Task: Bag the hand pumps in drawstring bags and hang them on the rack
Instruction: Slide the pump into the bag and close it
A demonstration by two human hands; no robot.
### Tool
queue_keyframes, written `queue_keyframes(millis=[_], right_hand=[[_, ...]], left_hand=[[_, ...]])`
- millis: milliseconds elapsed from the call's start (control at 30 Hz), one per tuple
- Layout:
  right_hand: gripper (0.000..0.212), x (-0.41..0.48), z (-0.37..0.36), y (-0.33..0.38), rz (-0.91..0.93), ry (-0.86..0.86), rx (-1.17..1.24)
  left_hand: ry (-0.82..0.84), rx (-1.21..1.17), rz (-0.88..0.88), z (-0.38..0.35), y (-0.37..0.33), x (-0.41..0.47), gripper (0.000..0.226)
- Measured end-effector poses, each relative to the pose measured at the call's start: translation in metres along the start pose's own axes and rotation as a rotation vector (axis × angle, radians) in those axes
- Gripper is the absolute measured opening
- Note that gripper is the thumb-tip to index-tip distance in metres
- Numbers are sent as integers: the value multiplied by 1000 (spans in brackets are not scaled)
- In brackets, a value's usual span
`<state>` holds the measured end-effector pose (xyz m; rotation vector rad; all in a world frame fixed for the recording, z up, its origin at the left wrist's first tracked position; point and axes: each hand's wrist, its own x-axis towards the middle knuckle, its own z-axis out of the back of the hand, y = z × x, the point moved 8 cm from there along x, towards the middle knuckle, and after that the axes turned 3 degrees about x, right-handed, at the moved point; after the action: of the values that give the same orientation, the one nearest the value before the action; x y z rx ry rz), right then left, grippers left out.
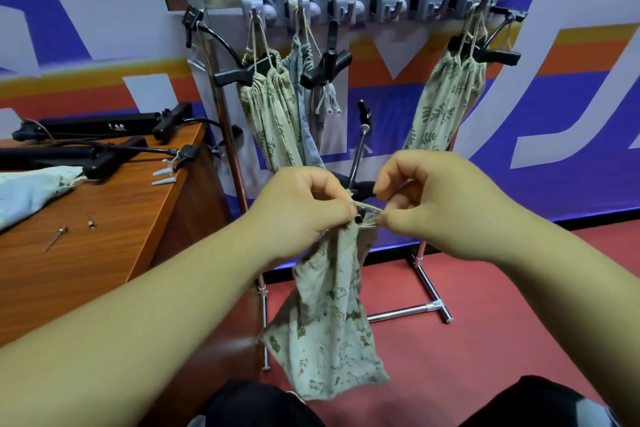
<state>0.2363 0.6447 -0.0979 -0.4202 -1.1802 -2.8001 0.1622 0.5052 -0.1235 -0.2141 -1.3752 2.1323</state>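
Cinching step: left hand (304, 204) grips the bag (329, 322) mouth, right hand (433, 204) pinches the cord (367, 207), seemingly pulling it tight. Next, loop the cord over a free rack (363, 3) hook.

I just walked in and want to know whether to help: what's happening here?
A person is closing a printed bag with a hand pump inside, its handle poking out of the top. The left hand grips the bag's neck and the right hand pinches the drawstring. Three hanging bags with pumps are on the rack. Two bare pumps and a light blue bag lie on the table.
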Motion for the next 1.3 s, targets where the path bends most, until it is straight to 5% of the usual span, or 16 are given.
queue_keyframes(millis=[233,367,567,933,1167,1300], right_hand=[[31,6,-2,4,10,-4,-73],[45,10,-15,-2,-43,112,155],[39,12,-43,-10,-72,304,450],[16,18,-36,-17,-134,262,364],[12,21,-9,-8,-92,305,32],[12,20,15,-6,-108,264,127]], left_hand=[[57,-218,-14,4,3,3,39],[192,-249,-48,-4,-1,2,42],[380,-300,-90,-12,-11,-5,44],[125,-113,-115,9,-10,3,39],[132,-91,-133,0,-31,12,37],[164,-86,-115,-3,-47,19,35]])
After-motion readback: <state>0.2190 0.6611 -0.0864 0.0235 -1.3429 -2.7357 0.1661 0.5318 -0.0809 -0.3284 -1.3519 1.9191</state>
